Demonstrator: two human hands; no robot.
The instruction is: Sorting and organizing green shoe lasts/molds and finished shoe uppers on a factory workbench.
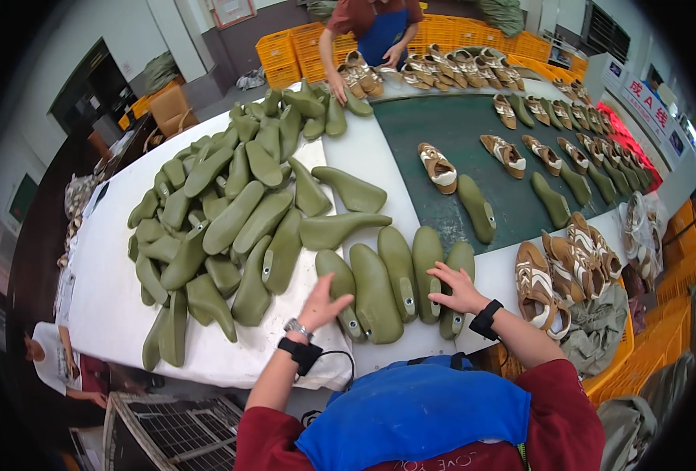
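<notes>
Several green shoe lasts stand side by side in a row at the near edge of the white table, among them a wide one (376, 294) in the middle. My left hand (322, 304) rests at the row's left end, fingers apart against the leftmost last (335, 271). At the other end my right hand (458, 292) has its fingers spread over the rightmost lasts (459, 257). Neither hand is closed round a last. Just beyond the row, two more lasts lie on their sides, one (344, 229) pointing right. A large heap of green lasts (238, 212) spreads to the left.
Brown-and-white shoes and lasts stand in rows on a green belt (442, 212). More such shoes (538, 286) sit at my right beside grey cloth (599, 322) and orange crates (674, 306). Across the table a person (375, 31) touches a last. Another person (49, 365) is at lower left.
</notes>
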